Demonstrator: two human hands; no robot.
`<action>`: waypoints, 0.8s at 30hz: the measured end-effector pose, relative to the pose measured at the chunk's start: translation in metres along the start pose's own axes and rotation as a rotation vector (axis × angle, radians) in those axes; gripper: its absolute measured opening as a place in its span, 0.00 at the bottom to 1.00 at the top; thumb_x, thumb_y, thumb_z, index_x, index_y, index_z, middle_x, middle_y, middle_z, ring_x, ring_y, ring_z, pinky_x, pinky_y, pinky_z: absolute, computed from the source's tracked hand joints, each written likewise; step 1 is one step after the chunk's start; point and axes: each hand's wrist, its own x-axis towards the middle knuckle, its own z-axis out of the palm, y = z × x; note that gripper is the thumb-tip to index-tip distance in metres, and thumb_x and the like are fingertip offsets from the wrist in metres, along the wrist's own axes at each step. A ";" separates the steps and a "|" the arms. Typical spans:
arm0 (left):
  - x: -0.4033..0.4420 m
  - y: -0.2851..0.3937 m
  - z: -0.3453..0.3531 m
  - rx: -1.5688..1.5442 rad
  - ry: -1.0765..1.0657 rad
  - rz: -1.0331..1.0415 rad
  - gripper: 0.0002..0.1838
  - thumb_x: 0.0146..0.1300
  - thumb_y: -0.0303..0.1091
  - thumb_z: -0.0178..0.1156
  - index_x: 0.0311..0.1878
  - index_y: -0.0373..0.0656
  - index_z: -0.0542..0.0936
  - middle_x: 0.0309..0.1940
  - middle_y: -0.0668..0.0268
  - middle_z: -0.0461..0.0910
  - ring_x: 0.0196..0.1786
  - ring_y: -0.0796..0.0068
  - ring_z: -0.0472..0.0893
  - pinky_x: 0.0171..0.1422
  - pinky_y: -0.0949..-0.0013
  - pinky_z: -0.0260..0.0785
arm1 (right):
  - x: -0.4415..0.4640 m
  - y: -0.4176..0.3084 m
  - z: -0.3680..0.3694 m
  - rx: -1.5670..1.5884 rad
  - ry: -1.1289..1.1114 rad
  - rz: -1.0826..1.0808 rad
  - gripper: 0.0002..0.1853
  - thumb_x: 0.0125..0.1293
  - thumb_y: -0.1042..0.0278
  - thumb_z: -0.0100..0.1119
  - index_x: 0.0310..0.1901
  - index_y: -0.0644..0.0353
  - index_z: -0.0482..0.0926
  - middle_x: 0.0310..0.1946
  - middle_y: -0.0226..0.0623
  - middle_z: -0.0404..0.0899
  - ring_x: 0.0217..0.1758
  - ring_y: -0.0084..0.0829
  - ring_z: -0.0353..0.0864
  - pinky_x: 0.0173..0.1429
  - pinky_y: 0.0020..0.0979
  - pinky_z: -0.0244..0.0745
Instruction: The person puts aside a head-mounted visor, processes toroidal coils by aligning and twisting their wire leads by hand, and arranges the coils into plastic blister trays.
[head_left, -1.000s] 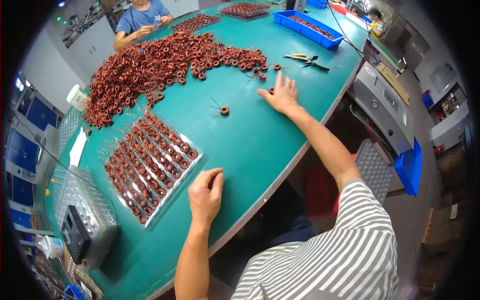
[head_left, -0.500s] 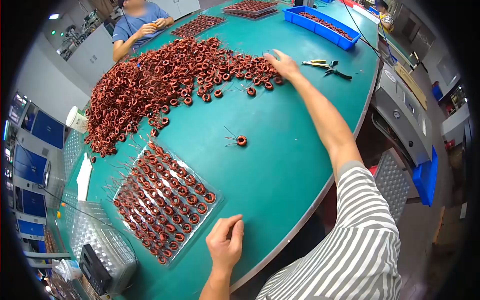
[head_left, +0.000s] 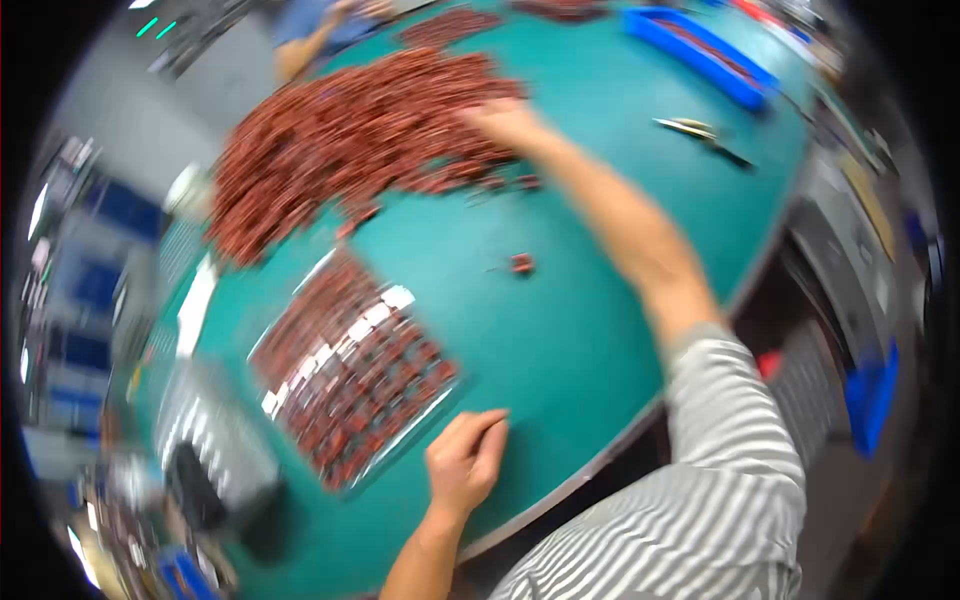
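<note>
My right hand (head_left: 505,122) reaches over the right part of a large heap of copper-wound ring coils (head_left: 350,130). Blur smears its fingers, so I cannot tell whether it holds a coil. My left hand (head_left: 466,455) rests by the near right corner of a clear plastic tray (head_left: 405,435), its fingers curled in with nothing showing in them. Rows of the same reddish coils (head_left: 385,375) fill the tray. One single coil (head_left: 522,264) with thin wire leads lies apart on the green table (head_left: 570,340), between the heap and my left hand.
Pliers (head_left: 705,138) lie right of the heap, near a blue bin (head_left: 700,62) holding coils. Stacked clear trays (head_left: 215,410) and a dark box-like object (head_left: 192,485) stand at the left. Across the table a person in a blue shirt (head_left: 325,25) sits.
My right hand has moved left from the heap's right end, further over the coils. The whole view has shifted and blurred. My left hand stays curled near the tray.
</note>
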 end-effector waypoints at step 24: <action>-0.034 -0.031 -0.002 0.126 -0.131 -0.251 0.16 0.68 0.28 0.58 0.58 0.42 0.70 0.45 0.62 0.74 0.28 0.69 0.77 0.35 0.59 0.67 | -0.164 0.216 -0.227 -0.660 0.129 -0.299 0.25 0.62 0.37 0.56 0.56 0.39 0.81 0.56 0.36 0.78 0.64 0.46 0.72 0.63 0.53 0.68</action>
